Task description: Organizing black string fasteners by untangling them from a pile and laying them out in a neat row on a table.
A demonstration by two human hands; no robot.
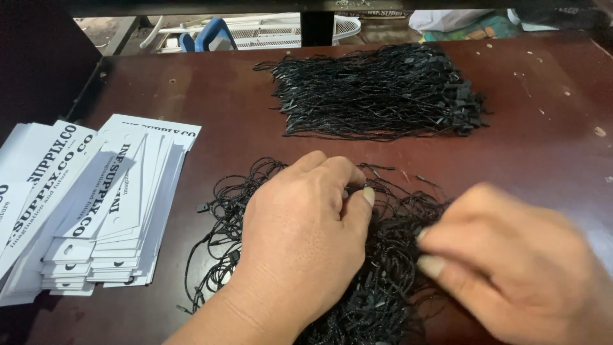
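Left hand: the left hand (300,236) lay palm down on the near heap of black strings, its forearm coming in from the near edge. Its fingers (332,169) were curled and its thumb (364,201) was bent in toward them, pinching at strands on the heap's far side; exactly which strand it gripped could not be told.

Right hand: the right hand (511,255) was blurred, reaching in from the near right. Its fingertips (429,263) touched the right part of the same heap, the fingers partly bent; whether they closed on a string could not be told.

Near heap: the loose tangle of black tag strings (389,281) sat at the near middle of the table, under and between both hands, with loops straggling out to the left.

Far bundle: a neater bundle of black strings (377,92) lay far from the hands, near the table's far edge, strands running left to right and small black fasteners bunched at its right end. It was well apart from the near heap.

Card tags: fanned stacks of white card tags (121,211) with black print and punched holes lay at the left, apart from the left hand.

Table: a dark reddish-brown table (549,128) bore everything, its surface marked with pale specks.
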